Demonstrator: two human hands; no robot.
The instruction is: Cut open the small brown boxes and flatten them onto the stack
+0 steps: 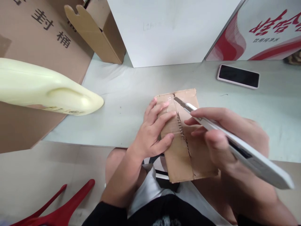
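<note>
- Table [131,84], pale grey-green top; carries the items below unless otherwise noted.
- Large brown cardboard carton [21,40], printed with black characters; far left.
- Tall plain white box [162,40]; at the back, centre, faint handwriting on its face.
- White box with red script and red waves [237,40]; back right, beside the former.
- Pale yellow smooth bottle [44,88]; left, lying across the view before the carton.
- Tan cardboard box with a notched flap [108,40]; between carton and white box.
- Oblong brown cardboard box [177,157], taped, a ragged seam along its length; under the left grip, below and left of the right grip, its near end projecting past the table edge over the lap.
- Left grip [152,135]: bare hand laid over the oblong box's left panel, fingers spread apart.
- Right grip [246,131]: bare hand, thumb and fingers clamped on the cutter, above the right panel.
- White slim utility cutter [240,145], grey metal blade [180,102] extended; tip at the seam's far end, contact cannot be told.
- Dark-screened phone with pale pink rim [238,77]; right, lying flat before the red-and-white printing.
</note>
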